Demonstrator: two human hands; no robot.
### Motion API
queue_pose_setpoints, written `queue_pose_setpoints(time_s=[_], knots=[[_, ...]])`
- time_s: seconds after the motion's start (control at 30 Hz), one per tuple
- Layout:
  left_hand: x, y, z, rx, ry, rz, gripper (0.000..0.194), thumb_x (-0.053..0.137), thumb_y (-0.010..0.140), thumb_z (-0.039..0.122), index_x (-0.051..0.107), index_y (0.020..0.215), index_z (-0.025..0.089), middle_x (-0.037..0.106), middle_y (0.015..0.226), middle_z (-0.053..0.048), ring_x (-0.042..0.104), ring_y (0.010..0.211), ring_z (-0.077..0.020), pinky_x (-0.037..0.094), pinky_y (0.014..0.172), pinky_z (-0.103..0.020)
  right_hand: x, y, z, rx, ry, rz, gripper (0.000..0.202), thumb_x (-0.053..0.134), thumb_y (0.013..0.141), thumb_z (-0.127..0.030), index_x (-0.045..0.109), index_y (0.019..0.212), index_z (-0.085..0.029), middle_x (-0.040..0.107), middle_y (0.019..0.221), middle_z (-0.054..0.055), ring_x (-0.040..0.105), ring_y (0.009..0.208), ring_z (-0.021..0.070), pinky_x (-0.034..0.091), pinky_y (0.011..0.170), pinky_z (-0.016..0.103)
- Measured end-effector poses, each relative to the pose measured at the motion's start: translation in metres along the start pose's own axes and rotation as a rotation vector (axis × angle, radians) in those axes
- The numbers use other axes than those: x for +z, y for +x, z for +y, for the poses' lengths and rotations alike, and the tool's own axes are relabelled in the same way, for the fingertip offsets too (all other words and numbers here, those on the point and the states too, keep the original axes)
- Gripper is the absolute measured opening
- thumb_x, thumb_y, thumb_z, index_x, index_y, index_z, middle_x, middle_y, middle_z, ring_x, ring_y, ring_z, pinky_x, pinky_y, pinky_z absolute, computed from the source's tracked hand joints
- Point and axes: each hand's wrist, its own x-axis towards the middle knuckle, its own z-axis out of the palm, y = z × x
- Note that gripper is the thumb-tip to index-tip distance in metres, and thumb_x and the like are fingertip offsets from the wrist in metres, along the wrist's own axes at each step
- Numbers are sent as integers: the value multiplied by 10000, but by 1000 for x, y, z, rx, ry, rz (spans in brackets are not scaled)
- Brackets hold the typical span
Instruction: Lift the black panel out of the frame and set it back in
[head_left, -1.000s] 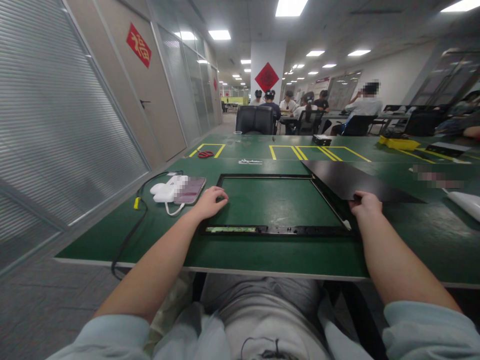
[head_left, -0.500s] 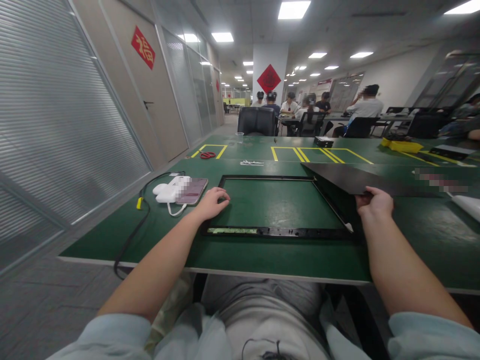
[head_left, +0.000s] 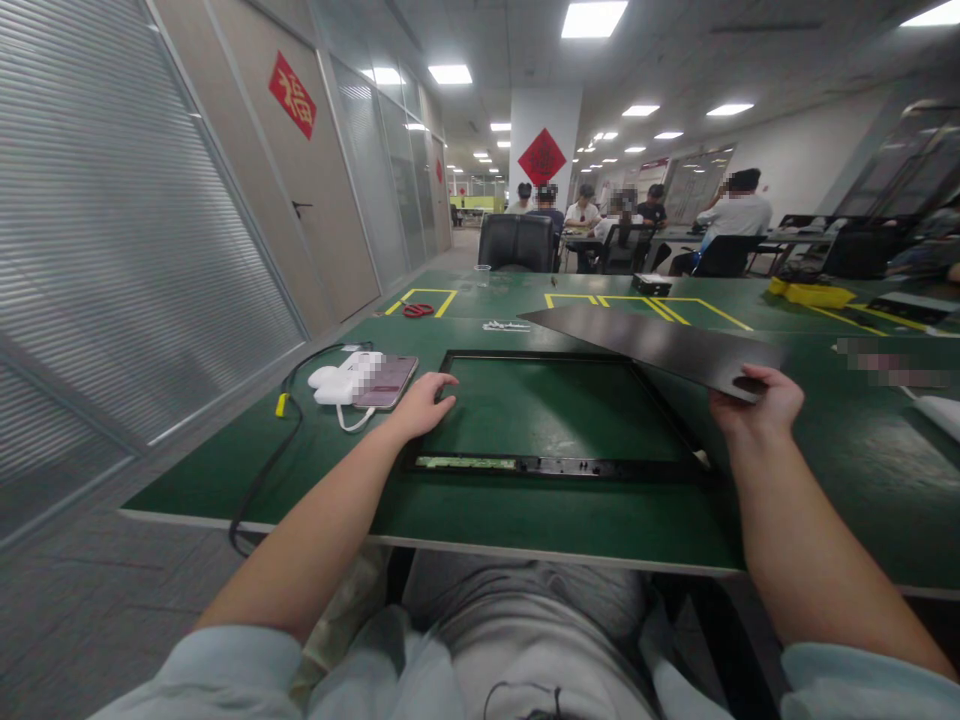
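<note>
A thin dark flat panel (head_left: 667,345) is in my right hand (head_left: 761,400), pinched at its near right corner. The panel hangs tilted above the far right part of a black rectangular frame (head_left: 555,466), hiding some of its top edge. Flat on the table, the frame shows a green strip like a circuit board (head_left: 465,463) along its near side. My left hand (head_left: 424,405) rests at the frame's left side, its thumb and fingers apart and nothing held between them. Bare green tabletop shows through the frame's middle.
Left of the frame lie a phone (head_left: 394,383), white devices (head_left: 341,380) and a black cable (head_left: 289,445). Beyond are red-handled scissors (head_left: 418,310), small white pieces (head_left: 506,326) and a clear cup (head_left: 482,272). A yellow tray (head_left: 814,293) stands far right; people sit behind.
My right hand has moved the dark panel leftward, so it now overhangs the frame's far right part and tilts differently. My left hand stays by the frame's left side.
</note>
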Motion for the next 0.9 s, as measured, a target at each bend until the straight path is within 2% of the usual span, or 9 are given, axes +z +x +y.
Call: queue_pose_setpoints(time_s=[0.2, 0.33, 0.47, 0.57, 0.77, 0.9], knots=[[1, 2, -4, -44, -3, 33, 326, 585, 840, 274, 701, 1131, 186, 682, 1062, -91, 662, 997, -263, 543, 963, -432, 5, -12, -3, 71, 57, -116, 264, 542, 547, -95, 560, 794, -186, 651, 766, 13, 639, 658, 157, 554, 567, 273], [0, 3, -2, -47, -33, 49, 327, 588, 838, 297, 716, 1116, 182, 697, 1045, -92, 672, 1004, -266, 544, 969, -427, 4, -16, -4, 113, 69, -212, 287, 556, 592, -146, 651, 862, -172, 700, 783, 40, 687, 697, 199, 571, 609, 327], [0, 5, -2, -113, -123, 93, 304, 557, 835, 298, 734, 1058, 191, 736, 1031, -91, 689, 989, -269, 553, 950, -419, 0, -17, -4, 150, 24, -272, 445, 538, 636, -177, 729, 1038, -162, 758, 875, 80, 722, 801, 260, 595, 739, 431], [0, 6, -3, -159, -138, 126, 254, 558, 815, 314, 725, 950, 179, 749, 956, -97, 688, 947, -298, 558, 893, -441, -1, -16, -3, 133, 0, -285, 475, 516, 666, -171, 737, 1086, -161, 771, 906, 87, 739, 839, 277, 597, 836, 491], [-1, 3, 0, 67, -172, 6, 227, 570, 766, 334, 718, 798, 165, 778, 954, -119, 675, 918, -313, 532, 909, -446, -6, -1, -4, 188, -26, -243, 394, 505, 678, -136, 744, 992, -154, 771, 827, 69, 768, 813, 262, 617, 889, 462], [-5, -1, 8, 115, -240, -7, 240, 683, 713, 380, 751, 817, 174, 785, 941, -108, 676, 956, -322, 517, 925, -424, -11, 15, -3, 145, -58, -166, 303, 501, 676, -90, 720, 866, -177, 758, 739, 28, 769, 758, 239, 637, 871, 426]])
